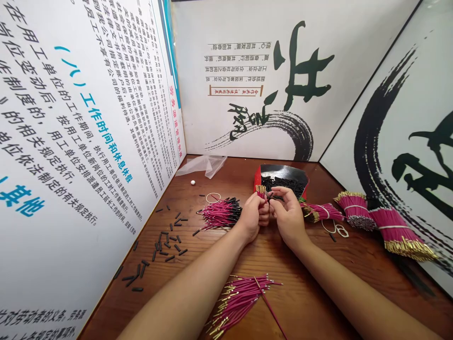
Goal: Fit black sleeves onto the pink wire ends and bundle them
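Observation:
My left hand [252, 215] is closed round a small bundle of magenta wires [261, 190], their gold tips pointing up. Close beside it, my right hand [287, 212] has thumb and forefinger pinched at the bundle; a small dark piece seems to be between them, too small to make out. Just behind both hands stands a red-and-black box [302, 177] of short black sleeves [281, 182]. Left of my left hand lies a pile of magenta wires with black ends [219, 213]. Nearer to me, loose magenta wires with gold tips [240, 302] lie between my forearms.
Loose black sleeves [163, 245] are scattered on the wooden table [191, 264] at left. Tied wire bundles [354, 210] lie at right, near rubber bands [340, 230]. A clear plastic bag [207, 165] is at the back. Printed panels [247, 127] wall in the table.

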The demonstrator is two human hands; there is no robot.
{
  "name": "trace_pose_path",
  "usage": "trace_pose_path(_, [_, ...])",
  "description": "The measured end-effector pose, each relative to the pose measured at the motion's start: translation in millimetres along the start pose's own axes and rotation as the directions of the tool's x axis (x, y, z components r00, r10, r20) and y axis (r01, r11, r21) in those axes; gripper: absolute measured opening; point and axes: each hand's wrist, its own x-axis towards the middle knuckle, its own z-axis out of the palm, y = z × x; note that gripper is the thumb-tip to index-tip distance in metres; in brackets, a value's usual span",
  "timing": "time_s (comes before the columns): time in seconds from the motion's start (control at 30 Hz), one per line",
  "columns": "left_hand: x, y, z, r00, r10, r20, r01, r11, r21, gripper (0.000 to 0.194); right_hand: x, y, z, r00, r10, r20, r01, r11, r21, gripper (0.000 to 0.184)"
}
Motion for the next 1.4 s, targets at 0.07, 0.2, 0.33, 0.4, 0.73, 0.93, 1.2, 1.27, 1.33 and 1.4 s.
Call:
trace_pose_path(0.07, [1.0,-1.6,-0.6,1.000,0.005,0.012,-0.005,1.000,0.006,0.018,0.1,0.1,-0.6,0.998,-0.058,-0.007,0.058,0.995,-0.085,0.032])
trace_pose_path(0.2, [0.6,-3.8,0.0,1.000,0.002,-0.004,-0.002,0.998,0.056,0.019,0.9,-0.1,-2.4,0.979,-0.205,0.008,0.201,0.951,-0.235,0.033])
trace_pose_path(0.33, [-1.0,-2.9,1.5,1.000,-0.005,-0.018,0.006,0.996,0.094,0.020,1.5,-0.6,-4.1,0.971,-0.239,0.010,0.233,0.938,-0.256,0.030])
trace_pose_path(0.4, [-1.0,-2.5,1.6,1.000,-0.005,-0.012,0.006,0.996,0.090,0.019,1.9,-0.1,-4.3,0.971,-0.238,0.005,0.231,0.939,-0.256,0.029])
trace_pose_path(0.73, [-1.2,-2.2,2.0,1.000,-0.019,0.002,0.019,0.996,0.087,0.016,2.2,0.4,-4.3,0.964,-0.265,0.033,0.264,0.929,-0.258,0.031])
trace_pose_path(0.93, [1.8,-2.6,-1.8,0.999,-0.040,0.005,0.039,0.997,0.060,0.011,1.6,0.3,-6.8,0.955,-0.293,0.047,0.295,0.927,-0.231,0.026])
trace_pose_path(1.2, [6.2,-4.0,-5.2,0.997,-0.075,0.014,0.075,0.997,0.009,0.017,-0.5,0.0,-7.5,0.939,-0.342,0.045,0.344,0.920,-0.187,0.015])
trace_pose_path(1.27, [6.3,-4.4,-5.1,0.998,-0.069,0.007,0.069,0.997,0.019,0.019,-0.9,0.0,-7.8,0.931,-0.363,0.041,0.364,0.911,-0.192,0.014])
trace_pose_path(1.33, [5.9,-4.7,-5.2,0.998,-0.062,-0.002,0.062,0.998,0.030,0.020,-1.1,0.1,-8.2,0.922,-0.384,0.040,0.384,0.899,-0.210,0.015])
trace_pose_path(1.4, [5.5,-4.7,-5.5,0.998,-0.064,-0.003,0.064,0.997,0.036,0.019,-1.0,0.1,-8.4,0.917,-0.398,0.035,0.395,0.889,-0.232,0.016])
